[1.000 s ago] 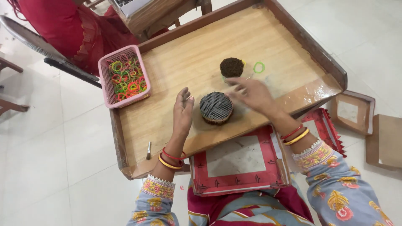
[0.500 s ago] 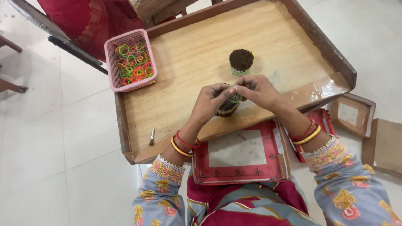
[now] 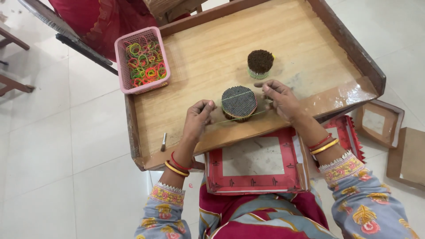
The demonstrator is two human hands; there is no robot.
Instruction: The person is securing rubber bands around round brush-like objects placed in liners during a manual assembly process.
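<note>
Both hands are now drawn apart, where half a second ago they were cupped together over the bundle of sticks. The left hand and right hand are each pinching one end of a rubber band, stretching it wide around the round bundle standing upright near the front edge of the wooden tray. Banding looks to be the step in hand. Next the band probably needs easing down evenly and letting go gently, so no sticks are tipping out. A smaller brown-tipped bundle is standing further back, and a pink basket of coloured bands is sitting at the left corner.
</note>
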